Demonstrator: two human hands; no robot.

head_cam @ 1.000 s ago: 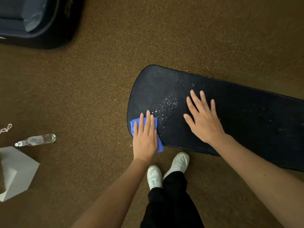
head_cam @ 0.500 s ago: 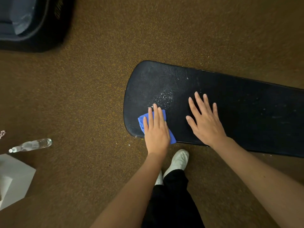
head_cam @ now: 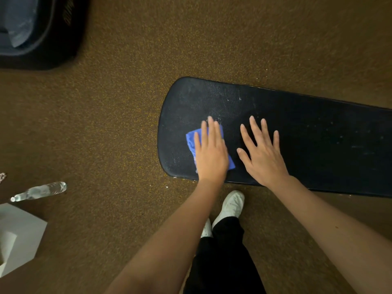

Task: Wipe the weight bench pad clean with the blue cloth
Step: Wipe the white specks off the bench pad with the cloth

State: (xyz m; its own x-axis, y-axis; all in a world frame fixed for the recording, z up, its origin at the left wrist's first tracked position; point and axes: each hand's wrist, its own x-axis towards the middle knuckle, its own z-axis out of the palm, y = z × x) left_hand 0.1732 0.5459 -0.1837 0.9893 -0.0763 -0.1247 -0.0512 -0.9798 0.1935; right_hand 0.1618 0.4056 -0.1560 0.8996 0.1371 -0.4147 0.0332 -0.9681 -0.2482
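Black vinyl, the weight bench pad (head_cam: 297,128) is lying flat across the brown carpet (head_cam: 191,39), its rounded end pointing away from the plastic bottle's side of the room; the blue cloth (head_cam: 192,143) is sitting on the pad near that rounded end, toward the pad's near edge; the left hand (head_cam: 210,153) is pressing it down with fingers straight and close together, palm flat over most of the cloth; just beside it on the pad, the right hand (head_cam: 263,153) is resting with fingers spread wide, holding nothing and apparently bracing the pad; around the cloth the surface is looking dark and mostly free of marks, so the wiping seems well under way at this end; farther along the pad, away from the cloth, faint pale specks (head_cam: 339,136) are showing, though the dim, slightly blurred view makes it hard to say whether they are dirt or glints; that stretch probably remains to be wiped; off the pad, a white shoe (head_cam: 232,203) is standing just beside its near edge, and a clear plastic bottle (head_cam: 40,190) is lying well apart on the carpet.
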